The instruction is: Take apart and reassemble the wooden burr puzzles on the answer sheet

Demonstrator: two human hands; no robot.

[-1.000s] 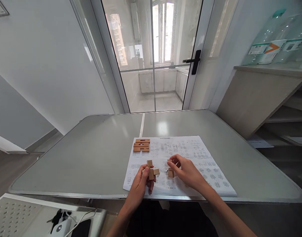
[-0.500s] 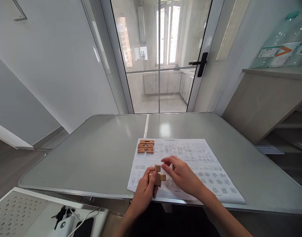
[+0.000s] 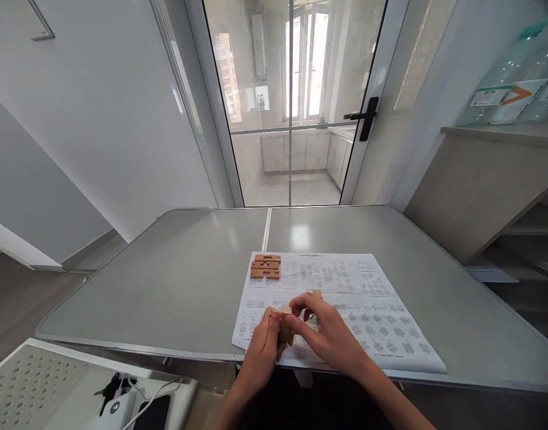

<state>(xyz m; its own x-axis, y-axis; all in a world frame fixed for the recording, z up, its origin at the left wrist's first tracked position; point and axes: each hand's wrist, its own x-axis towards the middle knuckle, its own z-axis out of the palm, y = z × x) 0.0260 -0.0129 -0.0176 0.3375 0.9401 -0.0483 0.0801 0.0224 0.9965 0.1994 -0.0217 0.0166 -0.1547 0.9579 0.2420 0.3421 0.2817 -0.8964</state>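
Observation:
Light wooden interlocking puzzle blocks point(image 3: 285, 332), joined in a small cluster, are held just above the near part of a printed sheet point(image 3: 372, 280). My left hand point(image 3: 263, 339) grips the cluster from the left, thumb on top. My right hand point(image 3: 327, 334) closes its thumb and fingertips on the right side of the same cluster, hiding part of it. Behind my right knuckles, the end of another light wooden piece point(image 3: 317, 294) shows on the sheet. Three darker, notched wooden pieces point(image 3: 265, 267) lie in a stack-like row at the sheet's upper left corner.
The grey table point(image 3: 157, 286) extends left and right of the sheet. At lower left, a white perforated stand point(image 3: 36, 382) carries keys point(image 3: 110, 387), a white device point(image 3: 116, 412), a cable and a dark phone-like slab point(image 3: 152, 413). Beyond the table is a glass door point(image 3: 265, 167).
My view has shifted, moving the scene slightly right. My right hand has come left from the loose pieces to the cluster in my left hand, which has turned.

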